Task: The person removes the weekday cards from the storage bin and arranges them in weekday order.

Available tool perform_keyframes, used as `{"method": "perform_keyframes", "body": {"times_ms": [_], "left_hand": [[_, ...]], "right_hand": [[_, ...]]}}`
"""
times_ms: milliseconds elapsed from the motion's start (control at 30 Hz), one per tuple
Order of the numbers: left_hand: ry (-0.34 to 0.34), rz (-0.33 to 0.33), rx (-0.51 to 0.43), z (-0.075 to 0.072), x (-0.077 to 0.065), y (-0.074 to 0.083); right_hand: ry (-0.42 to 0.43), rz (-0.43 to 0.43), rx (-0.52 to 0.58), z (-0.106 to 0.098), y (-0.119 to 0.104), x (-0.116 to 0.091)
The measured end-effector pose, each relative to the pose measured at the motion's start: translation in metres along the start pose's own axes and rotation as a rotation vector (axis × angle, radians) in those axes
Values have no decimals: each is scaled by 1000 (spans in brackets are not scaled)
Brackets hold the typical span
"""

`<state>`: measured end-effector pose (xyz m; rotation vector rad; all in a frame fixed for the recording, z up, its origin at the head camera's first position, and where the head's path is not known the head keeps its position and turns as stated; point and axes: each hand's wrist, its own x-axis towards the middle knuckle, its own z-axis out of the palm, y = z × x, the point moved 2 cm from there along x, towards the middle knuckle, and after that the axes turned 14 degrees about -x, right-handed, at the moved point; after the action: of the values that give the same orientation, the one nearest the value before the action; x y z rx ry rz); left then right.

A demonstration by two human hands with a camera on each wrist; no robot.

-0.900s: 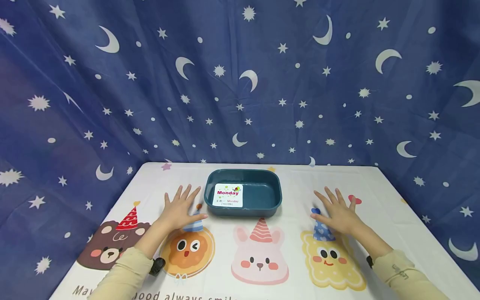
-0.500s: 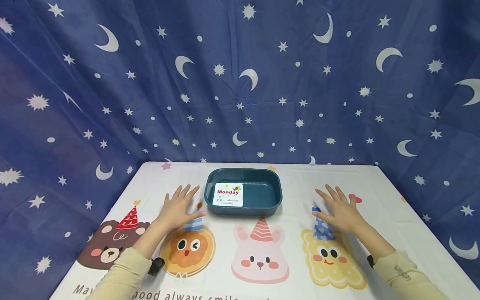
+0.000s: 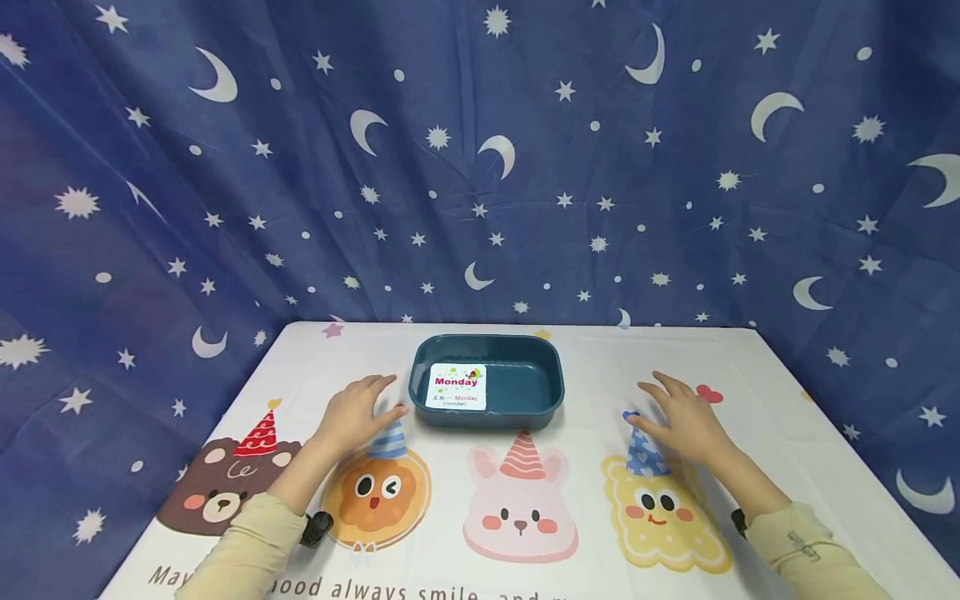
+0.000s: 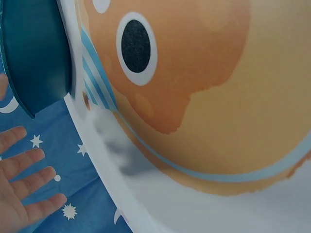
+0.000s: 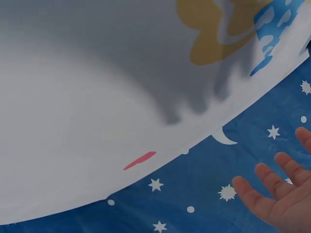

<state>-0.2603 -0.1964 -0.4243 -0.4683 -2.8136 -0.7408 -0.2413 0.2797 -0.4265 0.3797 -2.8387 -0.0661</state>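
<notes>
A dark teal tray (image 3: 525,417) with raised walls stands toward the back of the table. Inside its left half a white card (image 3: 457,387) printed "Monday" leans on the tray. To the left of the tray is my left hand (image 3: 356,417), its thumb pointing toward the tray's side and nothing in its grasp; its spread fingers (image 4: 31,187) show in the left wrist view. My right hand (image 3: 686,425) hovers farther off on the right, over the printed biscuit's blue hat, also holding nothing. Its fingers (image 5: 274,179) are apart in the right wrist view.
The white tablecloth (image 3: 600,533) carries printed cartoon figures, including a bear (image 3: 221,492), a pancake (image 3: 375,496) and a rabbit (image 3: 520,521). A blue curtain (image 3: 420,167) with moons and stars hangs behind the table and along both sides.
Both hands have relaxed from a wide finger spread, with the fingers now closer together and slightly bent. The right hand has shifted a little to the right. The tray and card stay put.
</notes>
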Motion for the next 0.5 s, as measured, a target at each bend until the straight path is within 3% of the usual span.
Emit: {"method": "perform_keyframes", "body": {"times_ms": [300,500], "left_hand": [[44,-14,-42,-2,4,5],[64,-35,-52,-2,5,6]], "right_hand": [[35,-5,46,-5,-3,1],[12,19,62,-5,-6,4]]}}
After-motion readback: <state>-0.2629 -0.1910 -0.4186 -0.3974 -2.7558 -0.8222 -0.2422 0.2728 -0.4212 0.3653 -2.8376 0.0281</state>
